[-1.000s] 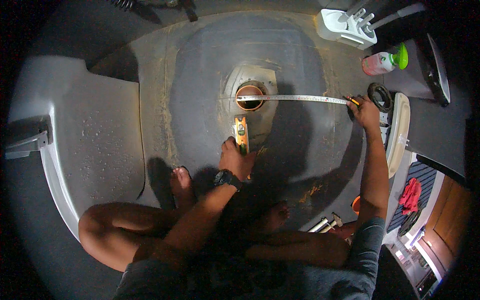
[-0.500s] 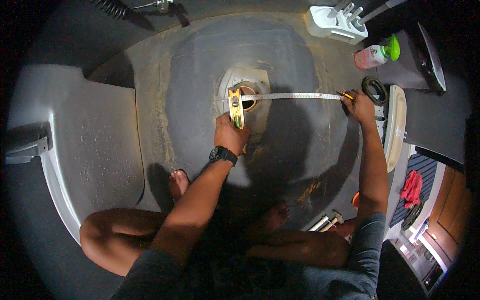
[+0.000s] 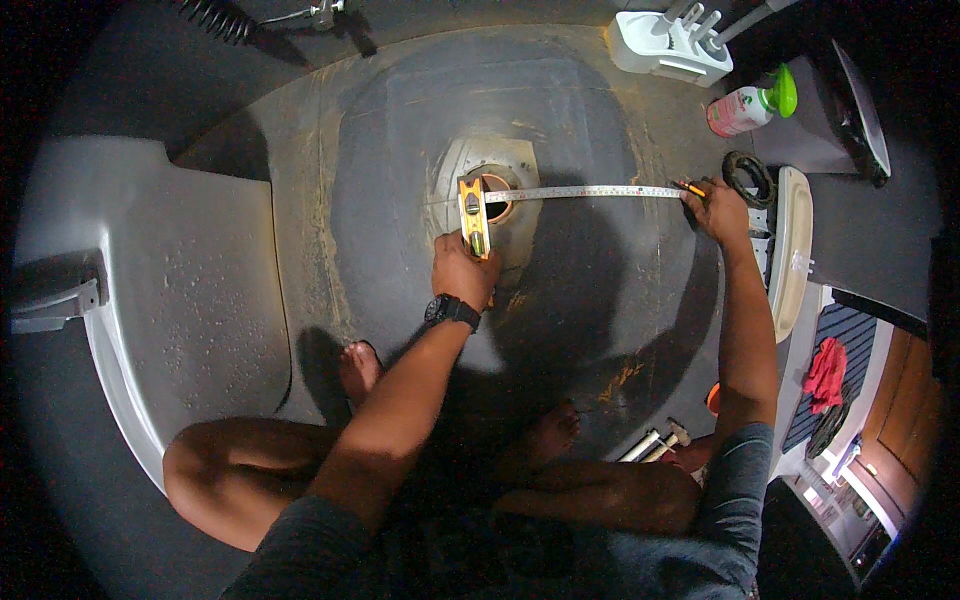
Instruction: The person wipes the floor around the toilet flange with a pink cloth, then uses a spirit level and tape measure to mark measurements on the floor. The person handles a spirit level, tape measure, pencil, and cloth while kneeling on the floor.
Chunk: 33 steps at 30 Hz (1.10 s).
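Note:
My left hand (image 3: 464, 270), with a black watch on its wrist, is closed round a yellow tape measure (image 3: 473, 210) that has a green level vial in its side. The case sits at the left edge of a round pipe opening (image 3: 497, 200) in the grey floor, partly covering it. From the case a white tape blade (image 3: 590, 191) runs out to the right, across the opening. At the blade's far right end my right hand (image 3: 722, 212) is closed on an orange pencil (image 3: 691, 188), its fingers at the tape's end. Whether they pinch the blade is hidden.
A black rubber ring (image 3: 748, 178) and a cream lid-like piece (image 3: 793, 255) lie right of my right hand. Beyond stand a pump bottle (image 3: 741, 112) and a white brush holder (image 3: 660, 62). A hammer (image 3: 676, 437) lies near my right knee. A grey molded ledge (image 3: 200, 270) fills the left.

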Tool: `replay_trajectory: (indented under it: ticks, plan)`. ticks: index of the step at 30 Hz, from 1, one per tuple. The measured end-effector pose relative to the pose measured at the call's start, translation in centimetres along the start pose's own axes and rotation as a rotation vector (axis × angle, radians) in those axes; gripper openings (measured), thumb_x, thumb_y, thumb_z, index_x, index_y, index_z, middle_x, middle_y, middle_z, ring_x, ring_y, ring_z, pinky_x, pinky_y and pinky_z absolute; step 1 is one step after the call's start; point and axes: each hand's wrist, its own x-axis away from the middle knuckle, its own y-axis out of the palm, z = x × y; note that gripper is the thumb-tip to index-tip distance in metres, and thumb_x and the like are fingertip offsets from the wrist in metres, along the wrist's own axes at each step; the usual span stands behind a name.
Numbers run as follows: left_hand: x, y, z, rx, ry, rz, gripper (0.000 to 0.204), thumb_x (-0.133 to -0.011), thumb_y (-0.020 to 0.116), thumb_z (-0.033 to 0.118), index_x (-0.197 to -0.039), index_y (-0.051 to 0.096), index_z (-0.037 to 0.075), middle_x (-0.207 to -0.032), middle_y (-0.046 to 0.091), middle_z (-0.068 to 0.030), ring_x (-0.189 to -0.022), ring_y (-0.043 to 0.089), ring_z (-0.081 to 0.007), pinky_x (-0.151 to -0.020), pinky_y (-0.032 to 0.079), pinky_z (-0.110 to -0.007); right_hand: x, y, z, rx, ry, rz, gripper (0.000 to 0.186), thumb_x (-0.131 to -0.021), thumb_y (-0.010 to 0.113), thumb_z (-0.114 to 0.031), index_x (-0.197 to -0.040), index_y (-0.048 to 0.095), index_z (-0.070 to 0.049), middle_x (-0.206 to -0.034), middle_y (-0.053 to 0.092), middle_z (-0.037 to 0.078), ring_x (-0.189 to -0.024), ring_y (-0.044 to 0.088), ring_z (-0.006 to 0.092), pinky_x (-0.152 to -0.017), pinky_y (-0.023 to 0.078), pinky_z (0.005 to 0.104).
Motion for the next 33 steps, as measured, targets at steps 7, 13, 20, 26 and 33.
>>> replay_trajectory:
  ticks: [7, 13, 20, 26, 33]
  plan:
    - [0.1, -0.1, 0.1, -0.016, 0.028, 0.013, 0.047, -0.076, 0.08, 0.024, -0.113, 0.063, 0.0, -0.113, 0.062, -0.0219, -0.098, 0.065, -0.0419, -0.086, 0.055, -0.048, -0.1, -0.2, -0.1, 0.003, -0.002, -0.019, 0.041, -0.093, 0.067, -0.045, -0.109, 0.075, -0.009, -0.097, 0.064, 0.016, -0.089, 0.067, 0.0389, -0.076, 0.052, 0.0492]
    - [0.2, -0.4, 0.3, 0.029, -0.003, 0.014, 0.045, -0.075, 0.08, 0.024, -0.112, 0.064, 0.002, -0.112, 0.063, -0.0204, -0.098, 0.065, -0.0418, -0.084, 0.055, -0.049, -0.1, -0.2, 0.0, 0.017, -0.006, -0.007, 0.042, -0.092, 0.066, -0.05, -0.107, 0.077, -0.012, -0.104, 0.069, 0.016, -0.087, 0.069, 0.0398, -0.074, 0.054, 0.0499]
    - [0.4, -0.8, 0.6, 0.006, 0.054, 0.045, 0.042, -0.076, 0.079, 0.023, -0.11, 0.066, 0.002, -0.109, 0.065, -0.0197, -0.102, 0.064, -0.0402, -0.086, 0.055, -0.049, 0.0, 0.0, 0.0, -0.013, -0.027, 0.036, 0.042, -0.093, 0.066, -0.047, -0.107, 0.075, -0.008, -0.095, 0.064, 0.016, -0.088, 0.066, 0.0391, -0.075, 0.051, 0.0499]
    - [0.4, -0.9, 0.5, 0.024, 0.013, 0.024, 0.041, -0.076, 0.079, 0.022, -0.111, 0.067, 0.004, -0.109, 0.066, -0.0195, -0.103, 0.064, -0.0397, -0.087, 0.055, -0.048, 0.1, -0.1, -0.2, -0.014, -0.01, 0.034, 0.04, -0.093, 0.067, -0.045, -0.105, 0.075, -0.008, -0.094, 0.064, 0.016, -0.087, 0.066, 0.0387, -0.074, 0.051, 0.0491]
    - [0.4, -1.0, 0.5, 0.037, 0.006, 0.014, 0.044, -0.076, 0.08, 0.023, -0.114, 0.067, 0.005, -0.112, 0.064, -0.0197, -0.1, 0.065, -0.0402, -0.086, 0.055, -0.048, -0.1, -0.6, -0.4, 0.017, -0.02, 0.001, 0.037, -0.091, 0.068, -0.043, -0.11, 0.076, -0.012, -0.105, 0.068, 0.014, -0.09, 0.069, 0.038, -0.077, 0.055, 0.0486]
